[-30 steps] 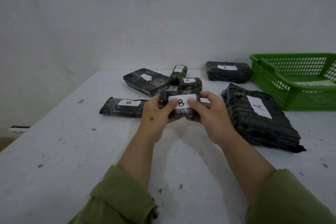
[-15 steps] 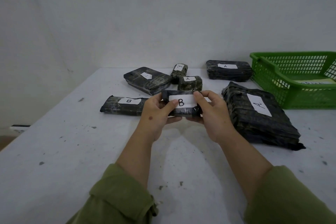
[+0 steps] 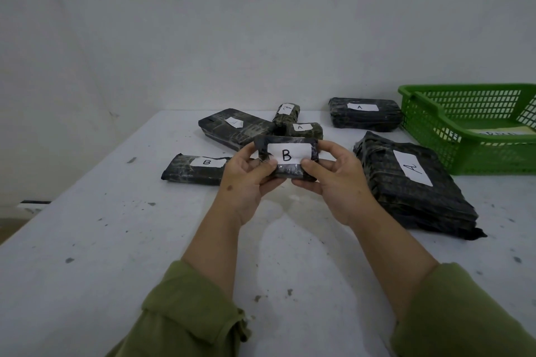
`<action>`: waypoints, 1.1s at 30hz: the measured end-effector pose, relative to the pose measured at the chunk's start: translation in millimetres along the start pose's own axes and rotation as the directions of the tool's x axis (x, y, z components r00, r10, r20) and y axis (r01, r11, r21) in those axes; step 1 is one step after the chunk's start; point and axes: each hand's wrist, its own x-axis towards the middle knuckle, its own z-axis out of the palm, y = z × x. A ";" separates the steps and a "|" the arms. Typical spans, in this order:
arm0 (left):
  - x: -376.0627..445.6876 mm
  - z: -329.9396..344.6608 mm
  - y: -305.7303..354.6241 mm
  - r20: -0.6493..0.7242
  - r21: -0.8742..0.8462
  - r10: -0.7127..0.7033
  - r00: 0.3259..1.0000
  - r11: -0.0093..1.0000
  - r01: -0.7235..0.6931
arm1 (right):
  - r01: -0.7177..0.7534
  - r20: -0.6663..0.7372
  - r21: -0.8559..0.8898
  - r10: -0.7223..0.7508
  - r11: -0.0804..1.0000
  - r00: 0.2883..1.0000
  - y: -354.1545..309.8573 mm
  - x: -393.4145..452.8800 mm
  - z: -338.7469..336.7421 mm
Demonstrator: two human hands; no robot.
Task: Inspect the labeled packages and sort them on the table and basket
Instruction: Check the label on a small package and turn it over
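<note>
Head view: the fingers [image 3: 262, 166] of the left hand [image 3: 246, 182] and those of the right hand [image 3: 336, 182] curl round the two ends of a small black plastic-wrapped package with a white label marked B [image 3: 285, 156], thumbs on its front face, holding it above the table with its long axis running left to right and the label facing the camera. Just behind it lie a small wrapped package labelled A [image 3: 304, 130], a small roll-shaped package [image 3: 286, 114] and a flat black package with a small white label [image 3: 232, 127], clustered together. To the left, partly behind the left hand, a long black package labelled B [image 3: 194, 168] lies flat, its length across the view. Just right of the right hand sits a large black wrapped bundle labelled A [image 3: 412, 182]. Farther back lies another black package labelled A [image 3: 364, 114], beside a green plastic mesh basket [image 3: 464, 159] at the right edge. The white speckled table [image 3: 101, 240] shows bare surface near the person and to the left, its left edge running diagonally and its far edge meeting a pale wall [image 3: 232, 23].
</note>
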 end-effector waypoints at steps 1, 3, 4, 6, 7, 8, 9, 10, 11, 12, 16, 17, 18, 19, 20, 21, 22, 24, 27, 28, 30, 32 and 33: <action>-0.4 0.5 -0.3 0.000 0.016 0.007 1.000 1.000 -0.007 | -0.016 0.008 0.016 0.016 1.000 1.000 -0.3 0.1 -0.7; -0.3 0.5 -1.4 -0.004 0.034 0.024 1.000 0.999 -0.024 | -0.053 0.045 0.064 0.050 0.997 0.998 -1.2 0.7 -1.5; 0.3 -0.1 -1.7 -0.005 0.032 0.035 0.999 0.999 -0.035 | -0.065 0.065 0.084 0.060 0.994 0.996 -1.3 1.2 -2.1; -0.3 0.5 -0.5 -0.009 0.030 0.048 0.999 0.998 -0.048 | -0.064 0.091 0.091 0.056 0.994 0.994 -2.1 1.2 -2.3; -0.6 1.5 -0.4 -0.021 0.035 0.050 0.999 0.998 -0.050 | -0.055 0.095 0.080 0.047 0.995 0.994 -2.5 0.7 -1.8; -1.1 3.3 -1.0 -0.034 0.052 0.055 0.998 0.997 -0.053 | -0.040 0.091 0.058 0.035 0.998 0.995 -2.4 0.3 -1.5; -1.6 5.6 -2.5 -0.053 0.077 0.060 0.997 0.995 -0.056 | -0.015 0.080 0.022 0.014 1.000 0.997 -1.9 0.3 -1.2; -1.8 6.8 -4.7 -0.082 0.128 0.080 0.993 0.989 -0.069 | 0.019 0.064 -0.036 -0.017 0.999 0.998 -0.6 1.1 -1.6; -2.0 7.5 -5.8 -0.115 0.222 0.123 0.986 0.970 -0.096 | 0.068 0.047 -0.126 -0.062 0.990 0.997 0.9 2.3 -2.6; -1.4 6.5 -6.7 -0.138 0.353 0.187 0.973 0.927 -0.128 | 0.133 0.035 -0.252 -0.128 0.959 0.991 2.6 4.0 -4.3; -4.7 5.8 -7.0 -0.091 0.524 0.217 0.972 0.840 -0.139 | 0.343 0.140 -0.605 -0.328 0.718 0.934 5.8 4.1 -5.7; -6.4 8.4 -7.2 -0.091 0.503 0.172 0.981 0.858 -0.104 | 0.370 0.166 -0.607 -0.343 0.704 0.924 6.2 2.2 -3.8; -7.4 11.5 -8.0 -0.093 0.493 0.138 0.986 0.867 -0.075 | 0.398 0.191 -0.593 -0.358 0.700 0.914 6.3 0.4 -1.4; -8.2 13.4 -9.4 -0.092 0.484 0.124 0.988 0.872 -0.065 | 0.415 0.207 -0.568 -0.366 0.710 0.908 7.1 -0.8 1.1; -9.2 15.4 -9.6 -0.092 0.462 0.126 0.988 0.884 -0.069 | 0.413 0.205 -0.526 -0.361 0.743 0.910 7.2 -2.1 3.6; -9.8 17.4 -8.1 -0.112 0.418 0.125 0.986 0.906 -0.067 | 0.384 0.183 -0.466 -0.337 0.797 0.923 6.4 -3.6 6.0; -9.6 17.5 -6.2 -0.145 0.354 0.116 0.983 0.934 -0.058 | 0.328 0.146 -0.398 -0.294 0.857 0.945 5.3 -4.4 7.5; -8.9 15.8 -2.5 -0.194 0.241 0.099 0.976 0.969 -0.051 | 0.189 0.072 -0.299 -0.175 0.935 0.982 1.2 -5.1 7.3; -9.5 15.5 0.5 -0.180 0.198 0.109 0.978 0.977 -0.073 | -0.015 0.062 -0.214 0.029 0.977 0.998 -0.6 -4.9 4.2; -10.4 16.4 0.8 -0.163 0.219 0.120 0.979 0.972 -0.083 | -0.062 0.074 -0.179 0.076 0.982 0.994 0.7 -4.9 4.3; -12.0 18.1 0.8 -0.133 0.238 0.140 0.981 0.966 -0.105 | -0.073 0.075 -0.151 0.085 0.986 0.994 3.6 -4.7 6.1; -12.4 18.5 -0.5 -0.126 0.237 0.155 0.980 0.964 -0.122 | -0.036 0.053 -0.135 0.043 0.990 0.998 3.8 -4.8 8.4; -12.4 18.1 -1.1 -0.119 0.234 0.161 0.980 0.964 -0.129 | -0.022 0.042 -0.125 0.028 0.992 0.999 3.0 -5.3 9.3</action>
